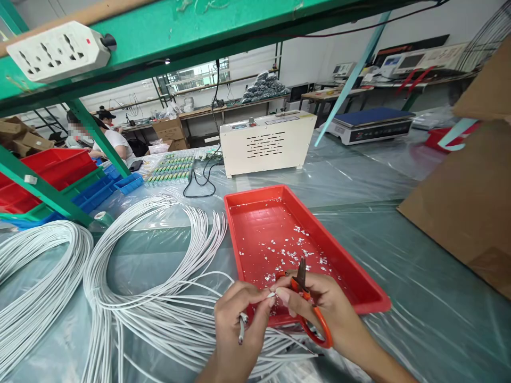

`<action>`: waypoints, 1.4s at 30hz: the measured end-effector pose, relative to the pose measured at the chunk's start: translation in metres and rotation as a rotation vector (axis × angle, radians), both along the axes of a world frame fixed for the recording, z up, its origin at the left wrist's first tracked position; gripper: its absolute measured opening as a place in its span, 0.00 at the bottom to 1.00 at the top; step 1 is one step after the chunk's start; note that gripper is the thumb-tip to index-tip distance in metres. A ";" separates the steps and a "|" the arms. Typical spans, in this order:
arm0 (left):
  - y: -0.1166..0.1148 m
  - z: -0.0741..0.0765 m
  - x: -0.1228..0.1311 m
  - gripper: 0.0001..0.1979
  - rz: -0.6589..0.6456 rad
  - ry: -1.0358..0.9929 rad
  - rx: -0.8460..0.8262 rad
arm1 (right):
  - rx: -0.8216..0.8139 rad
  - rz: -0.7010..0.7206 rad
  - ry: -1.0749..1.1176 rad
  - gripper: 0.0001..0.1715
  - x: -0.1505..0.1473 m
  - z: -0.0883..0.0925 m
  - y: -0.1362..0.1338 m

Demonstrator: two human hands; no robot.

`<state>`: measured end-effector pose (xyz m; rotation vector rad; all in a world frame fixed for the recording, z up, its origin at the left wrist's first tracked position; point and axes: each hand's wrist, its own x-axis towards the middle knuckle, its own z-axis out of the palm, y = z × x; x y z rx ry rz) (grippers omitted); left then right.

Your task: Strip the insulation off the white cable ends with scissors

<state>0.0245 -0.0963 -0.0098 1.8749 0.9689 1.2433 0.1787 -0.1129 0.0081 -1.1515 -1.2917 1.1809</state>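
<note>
My left hand [235, 308] is closed, pinching the end of a white cable [272, 294] between thumb and fingertips. A short grey-white piece [241, 332], likely cable, pokes out by its palm. My right hand [333, 303] holds scissors [326, 334] with orange handles, blades pointing up and away. Its thumb and fingertip also touch the cable end, meeting the left fingertips. Both hands are over the near edge of a red tray [259, 218] scattered with small white and silvery scraps. A coil of white cables [98, 266] lies left of the hands, with loose ends running beneath them.
Another white cable coil [48, 271] lies far left, near stacked plastic bins [59, 170]. Behind the tray stand a cream metal box [267, 143], circuit boards [170, 170] and a weighing scale [367, 125]. Cardboard [463, 202] borders the right; a green beam [223, 26] crosses above.
</note>
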 end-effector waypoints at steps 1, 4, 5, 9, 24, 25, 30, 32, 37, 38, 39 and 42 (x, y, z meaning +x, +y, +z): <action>-0.001 -0.002 0.000 0.05 0.007 -0.013 0.011 | -0.031 0.006 0.036 0.07 0.000 0.000 0.000; -0.001 -0.005 -0.001 0.06 0.012 -0.049 0.042 | -0.098 0.036 0.111 0.08 0.000 0.001 0.000; -0.001 -0.006 -0.001 0.06 0.011 -0.058 0.048 | -0.119 0.045 0.125 0.08 0.000 0.001 -0.001; 0.001 -0.006 0.000 0.07 0.008 -0.048 0.032 | -0.097 0.007 0.066 0.08 -0.001 0.002 -0.001; 0.015 0.004 0.003 0.20 -0.003 -0.093 -0.506 | 0.532 -0.358 -0.511 0.05 -0.007 -0.010 -0.009; 0.018 0.004 0.002 0.20 -0.019 -0.136 -0.565 | 0.665 -0.346 -0.601 0.06 -0.008 -0.012 -0.010; 0.023 0.006 -0.006 0.16 -0.055 -0.302 -0.804 | 1.060 -0.226 -0.945 0.12 -0.011 -0.023 -0.016; 0.022 0.010 -0.008 0.15 -0.033 -0.340 -0.813 | 1.062 -0.223 -0.954 0.13 -0.011 -0.025 -0.016; 0.019 0.013 -0.009 0.14 -0.022 -0.374 -0.807 | 1.030 -0.250 -0.928 0.13 -0.011 -0.025 -0.015; 0.018 0.013 -0.009 0.14 -0.021 -0.377 -0.810 | 1.029 -0.258 -0.935 0.13 -0.011 -0.025 -0.015; 0.018 0.013 -0.010 0.14 -0.023 -0.377 -0.810 | 1.031 -0.263 -0.940 0.13 -0.011 -0.026 -0.015; 0.017 0.013 -0.011 0.14 -0.041 -0.355 -0.793 | 1.045 -0.261 -0.950 0.12 -0.012 -0.027 -0.014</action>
